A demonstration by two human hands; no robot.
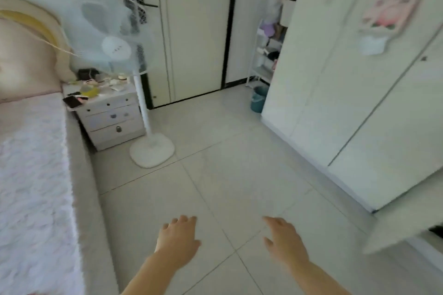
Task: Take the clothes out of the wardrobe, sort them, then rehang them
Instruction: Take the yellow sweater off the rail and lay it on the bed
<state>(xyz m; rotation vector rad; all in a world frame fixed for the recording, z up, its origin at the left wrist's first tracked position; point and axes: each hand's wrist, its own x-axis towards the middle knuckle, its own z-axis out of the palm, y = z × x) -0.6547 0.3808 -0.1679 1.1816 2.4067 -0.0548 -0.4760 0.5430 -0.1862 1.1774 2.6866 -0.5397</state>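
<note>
head camera, looking down into a bedroom: a person's left hand [178,237] and right hand [284,238] are held forward, palms down, above the pale tiled floor [215,163] at the bottom centre of the frame, holding nothing. the left fingers [188,219] are loosely spread; the right fingers [272,220] lie closer together, thumb apart. the white wardrobe [359,103] fills the right side, well apart from both hands, its tall doors shut, a blurred pink picture [390,7] stuck on one; the clothes are hidden from view. along the left edge runs a bed [31,163] with a pink cover. beside it, at upper left, stand a cluttered bedside table [112,120] and a white standing fan [112,38]. a closed door [196,31] stands at top centre, with a shelf rack [266,50] and a blue bucket [259,99] to its right.
</note>
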